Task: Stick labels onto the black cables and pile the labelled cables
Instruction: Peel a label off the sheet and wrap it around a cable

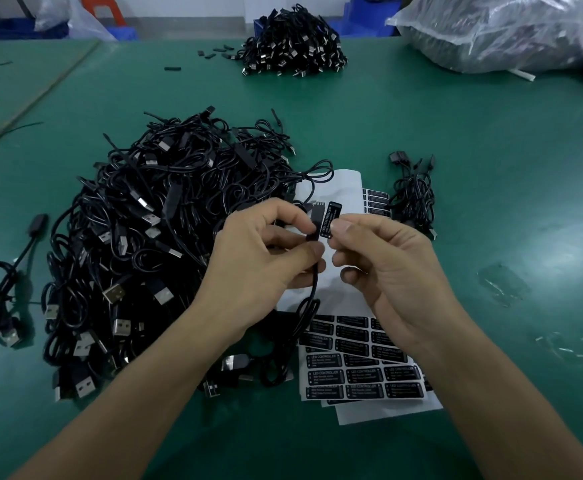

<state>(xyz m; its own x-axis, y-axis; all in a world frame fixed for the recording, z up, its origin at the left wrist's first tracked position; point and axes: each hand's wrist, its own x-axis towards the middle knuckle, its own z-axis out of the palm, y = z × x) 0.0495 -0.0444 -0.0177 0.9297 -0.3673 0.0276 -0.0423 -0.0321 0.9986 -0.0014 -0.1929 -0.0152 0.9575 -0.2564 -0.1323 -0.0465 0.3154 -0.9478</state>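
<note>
Your left hand (pixel 266 251) pinches cable controller (pixel 315 221); your right hand (pixel 383 261) pinches label (pixel 330 220) just beside it, above label sheets (pixel 359 375) on table (pixel 491 150); unlabelled pile (pixel 151 244) left.

One black cable (pixel 315 221) is held upright above the label sheet (pixel 369 412), a black label (pixel 331 220) just beside its block. A tangled cable heap (pixel 137 244) lies left of the sheet and a small pile (pixel 413 199) beyond its right.
</note>
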